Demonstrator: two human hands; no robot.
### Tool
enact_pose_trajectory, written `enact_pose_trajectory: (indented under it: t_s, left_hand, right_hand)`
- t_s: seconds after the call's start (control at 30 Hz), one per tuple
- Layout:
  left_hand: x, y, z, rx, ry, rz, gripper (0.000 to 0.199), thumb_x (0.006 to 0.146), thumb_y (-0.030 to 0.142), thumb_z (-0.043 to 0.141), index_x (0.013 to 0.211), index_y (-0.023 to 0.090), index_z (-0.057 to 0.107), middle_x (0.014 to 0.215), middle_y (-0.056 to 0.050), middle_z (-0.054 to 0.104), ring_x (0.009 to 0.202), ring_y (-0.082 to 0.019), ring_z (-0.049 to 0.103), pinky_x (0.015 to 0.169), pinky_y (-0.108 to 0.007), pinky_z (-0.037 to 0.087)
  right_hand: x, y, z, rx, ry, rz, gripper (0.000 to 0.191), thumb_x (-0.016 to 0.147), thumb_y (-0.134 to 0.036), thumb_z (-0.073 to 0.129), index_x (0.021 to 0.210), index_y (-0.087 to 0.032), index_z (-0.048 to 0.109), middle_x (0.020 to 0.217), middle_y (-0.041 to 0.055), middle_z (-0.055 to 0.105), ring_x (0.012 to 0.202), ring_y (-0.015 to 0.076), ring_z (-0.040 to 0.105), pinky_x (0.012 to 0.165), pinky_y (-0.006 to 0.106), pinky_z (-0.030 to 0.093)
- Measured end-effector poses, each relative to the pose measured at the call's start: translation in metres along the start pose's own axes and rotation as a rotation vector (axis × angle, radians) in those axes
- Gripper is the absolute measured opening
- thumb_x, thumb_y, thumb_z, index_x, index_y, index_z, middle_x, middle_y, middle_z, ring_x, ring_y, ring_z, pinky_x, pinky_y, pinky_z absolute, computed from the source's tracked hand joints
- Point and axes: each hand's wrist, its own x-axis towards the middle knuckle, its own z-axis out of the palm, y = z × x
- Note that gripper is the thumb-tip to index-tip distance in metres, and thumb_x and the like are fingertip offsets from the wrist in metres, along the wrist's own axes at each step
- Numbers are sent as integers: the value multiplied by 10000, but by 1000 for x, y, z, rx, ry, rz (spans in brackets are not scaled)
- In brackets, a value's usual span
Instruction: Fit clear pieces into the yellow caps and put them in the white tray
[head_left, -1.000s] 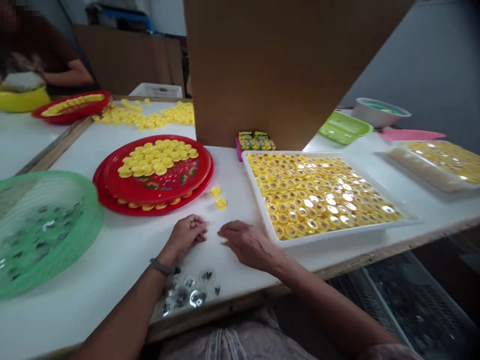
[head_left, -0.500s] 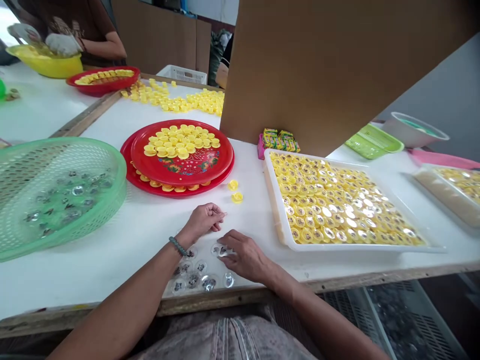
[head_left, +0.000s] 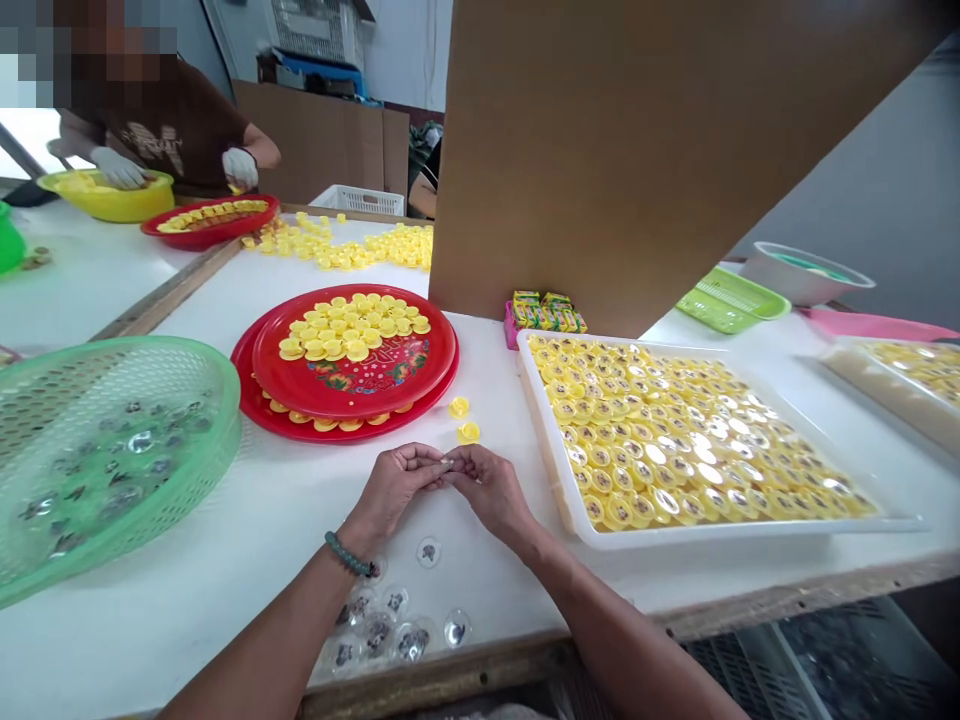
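Note:
My left hand (head_left: 401, 488) and my right hand (head_left: 489, 490) meet fingertip to fingertip above the white table. Both are closed in a pinch on a small clear disc (head_left: 448, 462), seen nearly edge-on and mostly covered by the fingers. Below them lies a single clear disc with a dark printed picture (head_left: 428, 552). Several more such discs (head_left: 377, 632) are spread near the table's front edge, some partly behind my left wrist, which wears a beaded bracelet (head_left: 347, 553). Just beyond my fingertips sit two yellow cup-shaped pieces (head_left: 468, 432).
Left stands a green basket (head_left: 225, 400) of clear discs. Stacked red trays (head_left: 442, 385) bear yellow pieces. A white tray (head_left: 559, 500) on the right is full of yellow pieces with pictures. A cardboard sheet (head_left: 585, 150) rises behind. A gloved co-worker (head_left: 180, 130) works at the far left.
My right hand has lifted from the clear discs and come up to my left hand, where the fingertips now meet. The view has tilted up. The co-worker's gloved hands have moved apart.

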Motion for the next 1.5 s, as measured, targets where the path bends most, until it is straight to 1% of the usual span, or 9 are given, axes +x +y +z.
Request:
enact_pose_trajectory:
  t_s: [0.1, 0.27, 0.4, 0.63, 0.8, 1.0, 1.17, 1.3, 1.5]
  left_hand:
    - [1, -4, 3, -21, 8, -20, 276, 639, 284, 745, 834, 126, 629, 751, -43, 681, 683, -120, 619, 669, -235, 473]
    - [2, -1, 7, 0, 14, -11, 241, 653, 289, 733, 816, 141, 635, 716, -19, 671, 661, -104, 603, 663, -219, 472]
    - [3, 2, 4, 173, -16, 57, 235, 706, 338, 678, 836, 144, 658, 714, -34, 675, 685, -126, 601, 681, -239, 474]
    - [6, -5, 2, 404, -3, 118, 211, 666, 337, 696, 782, 165, 656, 700, -21, 661, 632, -127, 572, 581, -220, 434]
    - [-2, -3, 12, 140, 87, -2, 218, 683, 346, 681, 731, 150, 599, 669, -18, 646, 647, -124, 584, 645, -238, 452]
    - [-5, 4, 31, -13, 123, -57, 220, 658, 303, 701, 742, 140, 580, 730, -29, 655, 711, -120, 592, 710, -234, 438]
    - [18, 9, 36, 410, 158, 166, 215, 774, 370, 555, 809, 163, 602, 821, -50, 665, 746, -148, 594, 703, -264, 434]
    - [43, 10, 32, 903, 173, 352, 169, 752, 223, 531, 900, 192, 607, 896, -43, 664, 734, -159, 596, 702, -283, 429]
    - [62, 8, 36, 1110, 182, 480, 209, 706, 92, 456, 853, 183, 574, 794, -34, 642, 726, -156, 583, 654, -256, 410]
  right_hand:
    - [-2, 6, -1, 183, -4, 126, 114, 701, -183, 615, 813, -164, 608, 733, 14, 655, 670, 148, 618, 637, 253, 491]
    - [-3, 4, -5, 211, 68, 147, 98, 699, -250, 651, 726, -166, 609, 666, -1, 638, 623, 137, 585, 585, 233, 448]
    - [-2, 2, -8, 196, 52, 69, 113, 753, -286, 616, 754, -173, 625, 659, -2, 628, 611, 128, 563, 577, 229, 441]
    - [-6, 3, -12, -189, 26, -199, 147, 774, -125, 572, 863, -208, 654, 808, 14, 625, 715, 123, 576, 685, 236, 459]
    - [-11, 0, -12, -316, 19, -179, 310, 724, -166, 644, 1027, -202, 586, 930, 31, 603, 722, 124, 585, 660, 235, 481]
    - [-11, -5, -11, -491, 114, -246, 144, 772, -181, 612, 916, -192, 617, 847, 31, 602, 752, 149, 584, 680, 247, 466]
    - [-5, 1, -20, -555, 260, -225, 260, 814, -205, 567, 1072, -183, 585, 961, 63, 618, 794, 166, 602, 691, 257, 477]
    - [0, 4, -27, -638, 313, -201, 307, 816, -189, 540, 1122, -172, 556, 965, 73, 626, 824, 190, 604, 726, 289, 484]
    - [4, 5, -31, -668, 291, -210, 287, 807, -175, 527, 1093, -154, 546, 951, 88, 621, 920, 218, 577, 800, 332, 472]
